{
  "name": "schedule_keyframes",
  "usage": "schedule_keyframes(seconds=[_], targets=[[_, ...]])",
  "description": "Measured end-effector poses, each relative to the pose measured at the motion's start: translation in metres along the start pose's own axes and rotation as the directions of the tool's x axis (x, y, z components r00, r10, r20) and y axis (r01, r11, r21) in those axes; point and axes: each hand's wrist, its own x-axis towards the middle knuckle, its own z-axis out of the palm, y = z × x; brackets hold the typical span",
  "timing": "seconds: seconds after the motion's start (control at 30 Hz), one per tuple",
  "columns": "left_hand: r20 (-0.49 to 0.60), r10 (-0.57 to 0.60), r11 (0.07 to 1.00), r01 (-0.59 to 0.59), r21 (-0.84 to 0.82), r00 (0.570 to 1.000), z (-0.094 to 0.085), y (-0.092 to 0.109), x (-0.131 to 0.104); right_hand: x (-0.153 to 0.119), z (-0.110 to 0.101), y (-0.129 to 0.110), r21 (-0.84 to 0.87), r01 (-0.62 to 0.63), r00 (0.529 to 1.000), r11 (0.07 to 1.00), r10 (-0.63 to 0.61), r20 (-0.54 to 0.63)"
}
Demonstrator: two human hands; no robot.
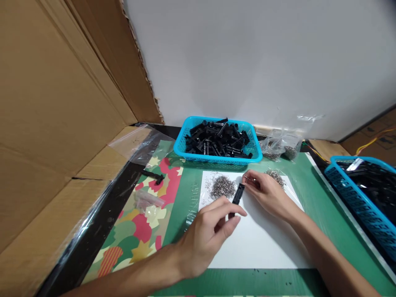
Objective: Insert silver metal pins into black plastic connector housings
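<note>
The left forearm reaches in from the lower left, and its hand (206, 235), knuckles up, grips a slim black part (238, 194) between thumb and fingers, the part's far end tilted up and away over the white sheet (260, 243). The right forearm slants in from the lower right; its hand (267, 192) bends inward, fingertips pinched narrow just beside that end, though whether they hold a tiny piece cannot be told. A pile of small metal pieces (222, 187) lies near both hands on the sheet, which rests on the green surface (185, 185).
</note>
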Motion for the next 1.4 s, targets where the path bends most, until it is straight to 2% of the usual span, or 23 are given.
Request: schedule_keyframes(seconds=[0.13,0.27,0.37,0.5,0.87,0.97,1.07,1.13,1.23,1.3,1.4], targets=[[-0.111,-0.133,0.973,0.108,-0.202,0.985,-0.001,-0.003,0.004,-0.008,-0.007,-0.014,0.369,-0.045,0.993,0.928,0.001,0.117],[-0.121,-0.217,0.924,0.163,-0.347,0.969,0.001,-0.007,0.005,-0.015,-0.002,-0.027,0.567,-0.061,0.987,0.821,-0.036,0.158],[-0.097,-0.234,0.9,0.178,-0.398,0.967,0.002,-0.008,0.006,-0.018,0.009,-0.031,0.606,-0.043,0.985,0.795,-0.068,0.159],[-0.099,-0.24,0.906,0.186,-0.381,0.966,0.001,-0.005,0.007,-0.02,0.02,-0.032,0.594,-0.025,0.989,0.804,-0.066,0.132],[-0.089,-0.252,0.889,0.194,-0.415,0.964,-0.001,-0.003,0.007,-0.024,0.03,-0.033,0.601,-0.025,0.999,0.799,-0.009,0.054],[-0.119,-0.248,0.881,0.173,-0.44,0.961,-0.002,-0.007,0.007,-0.025,0.03,-0.033,0.57,0.034,0.999,0.821,-0.036,-0.008],[-0.127,-0.25,0.861,0.161,-0.482,0.96,-0.002,-0.013,0.007,-0.028,0.027,-0.031,0.43,0.185,0.981,0.883,-0.144,-0.127],[-0.116,-0.243,0.849,0.153,-0.506,0.963,-0.003,-0.015,0.007,-0.029,0.026,-0.03,0.259,0.337,0.936,0.905,-0.292,-0.197],[-0.094,-0.23,0.837,0.148,-0.527,0.969,-0.003,-0.014,0.007,-0.031,0.027,-0.029,0.037,0.508,0.841,0.861,-0.486,-0.236],[-0.076,-0.236,0.825,0.159,-0.542,0.969,-0.003,-0.011,0.007,-0.031,0.029,-0.028,-0.04,0.559,0.795,0.828,-0.549,-0.259],[-0.032,-0.254,0.799,0.191,-0.571,0.967,-0.005,-0.008,0.01,-0.033,0.032,-0.026,-0.118,0.583,0.758,0.804,-0.59,-0.277]])
